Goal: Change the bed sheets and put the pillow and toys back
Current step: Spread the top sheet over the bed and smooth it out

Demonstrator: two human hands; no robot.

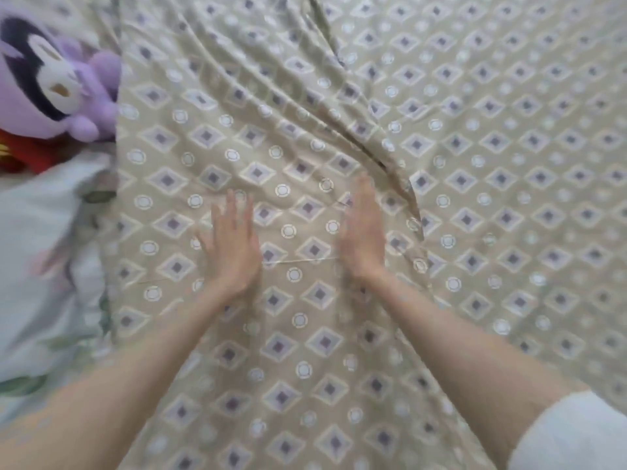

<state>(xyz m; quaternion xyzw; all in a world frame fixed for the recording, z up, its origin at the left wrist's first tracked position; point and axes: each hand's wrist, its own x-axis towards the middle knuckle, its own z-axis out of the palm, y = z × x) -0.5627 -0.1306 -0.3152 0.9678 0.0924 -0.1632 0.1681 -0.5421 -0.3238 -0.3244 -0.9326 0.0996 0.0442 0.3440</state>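
A beige bed sheet (475,164) with a purple diamond and white ring pattern covers most of the view. Long creases and a fold run from the top centre down toward my right hand. My left hand (232,245) lies flat on the sheet with fingers spread. My right hand (364,232) lies flat beside it with straight fingers, close to the fold's edge. A purple plush toy (68,83) with a white and black face sits at the upper left. A pale floral pillow (44,266) lies at the left, beside the sheet's edge.
Something red (30,152) lies under the purple toy at the left edge. A white sleeve (570,435) shows on my right arm at the lower right. The sheet is smoother on the right side than in the middle.
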